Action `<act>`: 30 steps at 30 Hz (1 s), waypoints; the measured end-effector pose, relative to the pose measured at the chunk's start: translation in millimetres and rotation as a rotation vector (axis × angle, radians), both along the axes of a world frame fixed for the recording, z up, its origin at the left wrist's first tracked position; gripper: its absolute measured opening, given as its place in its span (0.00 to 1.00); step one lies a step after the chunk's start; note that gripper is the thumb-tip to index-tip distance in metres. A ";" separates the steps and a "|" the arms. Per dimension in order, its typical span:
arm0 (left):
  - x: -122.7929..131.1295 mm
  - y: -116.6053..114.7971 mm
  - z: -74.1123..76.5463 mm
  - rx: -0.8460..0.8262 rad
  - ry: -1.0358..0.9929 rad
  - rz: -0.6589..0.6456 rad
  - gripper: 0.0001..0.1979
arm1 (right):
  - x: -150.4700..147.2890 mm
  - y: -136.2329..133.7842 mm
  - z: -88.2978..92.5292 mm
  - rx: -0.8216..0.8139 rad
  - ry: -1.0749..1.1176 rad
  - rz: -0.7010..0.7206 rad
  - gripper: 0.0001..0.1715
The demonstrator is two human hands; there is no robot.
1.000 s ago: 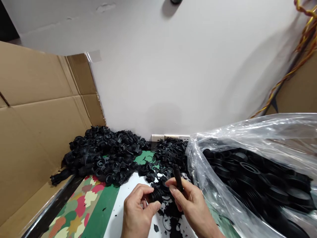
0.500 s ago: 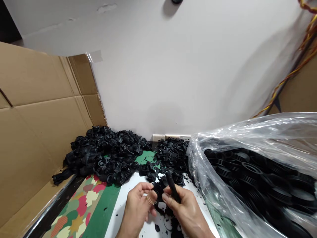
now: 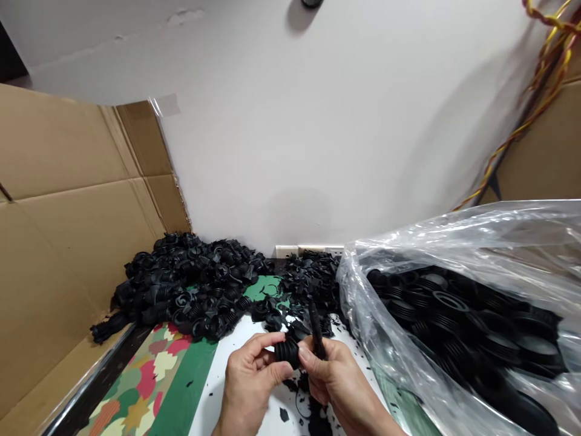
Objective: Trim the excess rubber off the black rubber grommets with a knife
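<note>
In the head view, my left hand (image 3: 249, 378) pinches a small black ribbed rubber bellows (image 3: 285, 352) between thumb and fingers. My right hand (image 3: 339, 370) grips a dark, slim, pen-like tool (image 3: 315, 330) that points up and away; its exact kind is unclear. The right thumb touches the right end of the bellows. Both hands are close together above a white sheet (image 3: 231, 357), which is strewn with black rubber scraps (image 3: 320, 421). Behind the hands lies a heap of thin black trimmings (image 3: 313, 275).
A pile of black ribbed rubber pieces (image 3: 190, 284) lies to the left, beside a cardboard box wall (image 3: 82, 224). On the right, a clear plastic bag (image 3: 354, 290) holds many more bellows (image 3: 445, 321). A socket strip (image 3: 287, 250) runs along the wall (image 3: 299, 121) at the back.
The bellows has turned so its ribbed side shows between my hands. The tool in my right hand stands more upright. The whole view has shifted slightly.
</note>
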State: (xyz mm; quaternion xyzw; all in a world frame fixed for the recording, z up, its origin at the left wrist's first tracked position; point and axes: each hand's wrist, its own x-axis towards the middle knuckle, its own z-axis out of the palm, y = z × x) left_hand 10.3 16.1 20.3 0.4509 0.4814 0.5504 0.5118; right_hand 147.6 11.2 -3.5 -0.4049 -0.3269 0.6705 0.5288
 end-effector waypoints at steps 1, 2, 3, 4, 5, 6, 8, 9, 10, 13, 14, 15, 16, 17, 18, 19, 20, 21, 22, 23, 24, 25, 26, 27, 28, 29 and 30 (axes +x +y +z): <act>0.1 0.1 0.0 -0.021 -0.008 -0.005 0.16 | 0.3 0.1 -0.4 -0.010 0.022 0.002 0.26; 0.1 -0.1 0.1 -0.035 -0.008 -0.007 0.16 | 0.5 0.1 -0.5 -0.021 0.041 0.005 0.26; 0.2 -0.5 0.4 -0.041 -0.002 -0.006 0.16 | 0.7 0.2 -0.3 -0.031 0.057 0.006 0.26; 0.3 -1.0 0.8 -0.044 0.008 -0.003 0.16 | 0.7 0.4 0.1 -0.042 0.069 0.003 0.26; 0.5 -1.4 1.2 -0.044 0.018 0.002 0.16 | 0.7 0.5 0.5 -0.051 0.075 -0.001 0.25; 0.6 -1.8 1.6 -0.042 0.027 0.006 0.15 | 0.7 0.7 0.9 -0.059 0.077 -0.006 0.25; 0.7 -2.3 1.8 -0.038 0.034 0.015 0.15 | 0.5 1.1 1.2 -0.066 0.077 -0.007 0.25; 0.5 -2.4 1.4 -0.038 0.033 0.017 0.15 | 0.5 1.3 1.2 -0.066 0.075 -0.006 0.25; 0.3 -2.4 0.7 -0.036 0.031 0.016 0.15 | 0.4 1.4 1.1 -0.066 0.071 -0.003 0.24; -1.2 -2.3 -2.9 -0.025 0.033 -0.003 0.14 | 0.3 1.5 0.8 -0.064 0.065 -0.004 0.24; -1.7 -2.4 -4.1 -0.017 0.034 -0.009 0.14 | 0.3 1.5 0.8 -0.065 0.062 -0.007 0.24; -2.1 -2.5 -5.2 -0.011 0.035 -0.013 0.14 | 0.3 1.5 0.9 -0.067 0.061 -0.007 0.25; -2.4 -2.7 -6.0 -0.007 0.037 -0.016 0.14 | 0.3 1.5 1.0 -0.069 0.060 -0.006 0.25; -2.6 -2.8 -6.5 -0.002 0.039 -0.016 0.14 | 0.2 1.5 1.2 -0.070 0.060 -0.006 0.25; -2.7 -3.0 -6.7 0.002 0.041 -0.014 0.13 | 0.1 1.5 1.4 -0.072 0.063 -0.005 0.25; -2.7 -3.2 -6.6 0.007 0.044 -0.014 0.13 | 0.0 1.5 1.7 -0.074 0.066 -0.003 0.25; -2.5 -3.3 -6.3 0.011 0.047 -0.013 0.13 | -0.2 1.5 2.0 -0.076 0.068 -0.001 0.25; -2.3 -3.3 -5.7 0.013 0.050 -0.013 0.13 | -0.4 1.5 2.3 -0.079 0.070 0.001 0.26; -2.0 -3.3 -5.1 0.014 0.050 -0.013 0.13 | -0.5 1.4 2.7 -0.081 0.071 0.002 0.26; -1.8 -3.3 -4.3 0.008 0.049 -0.015 0.13 | -0.7 1.2 3.2 -0.083 0.072 0.002 0.25; -1.5 -3.3 -3.5 -0.002 0.046 -0.017 0.13 | -0.8 1.1 3.8 -0.083 0.073 0.001 0.25; -1.3 -3.2 -2.8 -0.015 0.043 -0.019 0.13 | -1.0 0.9 4.4 -0.082 0.076 0.000 0.25; -1.2 -3.1 -2.2 -0.028 0.040 -0.021 0.13 | -1.1 0.8 4.9 -0.080 0.080 -0.002 0.25; -1.1 -3.1 -1.7 -0.038 0.036 -0.024 0.13 | -1.1 0.8 5.4 -0.078 0.085 -0.004 0.25; -1.1 -3.1 -1.4 -0.045 0.032 -0.025 0.13 | -1.2 0.8 5.8 -0.077 0.088 -0.006 0.25; -1.1 -3.2 -1.3 -0.049 0.026 -0.026 0.13 | -1.2 0.9 6.1 -0.076 0.089 -0.010 0.25; -1.2 -3.3 -1.3 -0.050 0.021 -0.025 0.13 | -1.3 1.1 6.2 -0.077 0.090 -0.014 0.25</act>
